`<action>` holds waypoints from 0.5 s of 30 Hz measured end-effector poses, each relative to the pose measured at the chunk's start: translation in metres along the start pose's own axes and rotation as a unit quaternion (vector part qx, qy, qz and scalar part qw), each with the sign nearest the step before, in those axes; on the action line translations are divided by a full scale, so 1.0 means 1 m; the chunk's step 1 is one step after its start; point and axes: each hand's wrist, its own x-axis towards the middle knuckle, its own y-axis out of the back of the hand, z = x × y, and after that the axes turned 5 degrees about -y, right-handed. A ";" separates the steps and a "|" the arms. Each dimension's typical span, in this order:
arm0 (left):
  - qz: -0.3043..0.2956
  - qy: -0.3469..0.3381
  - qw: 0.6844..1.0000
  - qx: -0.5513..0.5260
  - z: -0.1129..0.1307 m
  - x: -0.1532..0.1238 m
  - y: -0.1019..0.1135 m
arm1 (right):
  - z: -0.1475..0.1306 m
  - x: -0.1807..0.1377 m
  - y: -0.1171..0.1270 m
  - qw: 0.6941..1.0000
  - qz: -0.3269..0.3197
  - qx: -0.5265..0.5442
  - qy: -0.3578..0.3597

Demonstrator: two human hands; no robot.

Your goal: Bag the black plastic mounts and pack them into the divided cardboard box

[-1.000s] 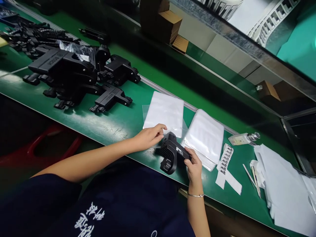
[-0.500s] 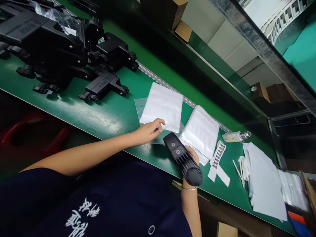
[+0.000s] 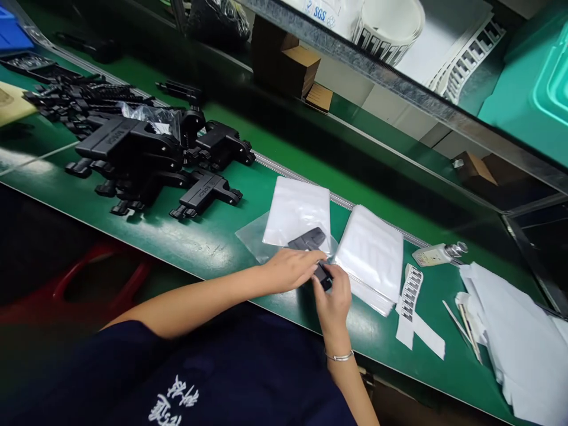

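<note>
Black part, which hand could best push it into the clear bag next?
Probably the right hand: its fingers pinch the near end of the black part. The left hand lies on the clear bag.

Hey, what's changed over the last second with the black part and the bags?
The right hand has lowered the black plastic part from the air onto the clear bag. The left hand has shifted from the bag edge onto the part. The stack of bags, label strip and heap of black parts stayed put.
</note>
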 end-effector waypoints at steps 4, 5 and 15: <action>-0.032 -0.236 0.970 -0.052 0.049 0.016 -0.020 | -0.002 0.014 -0.015 0.991 -0.095 0.000 0.089; -0.051 -0.290 0.954 -0.063 0.057 0.015 -0.020 | -0.002 0.017 -0.014 0.989 -0.113 -0.006 0.099; -0.284 -0.081 0.953 -0.074 -0.002 0.029 0.083 | -0.032 0.028 0.045 0.922 -0.165 -0.076 0.342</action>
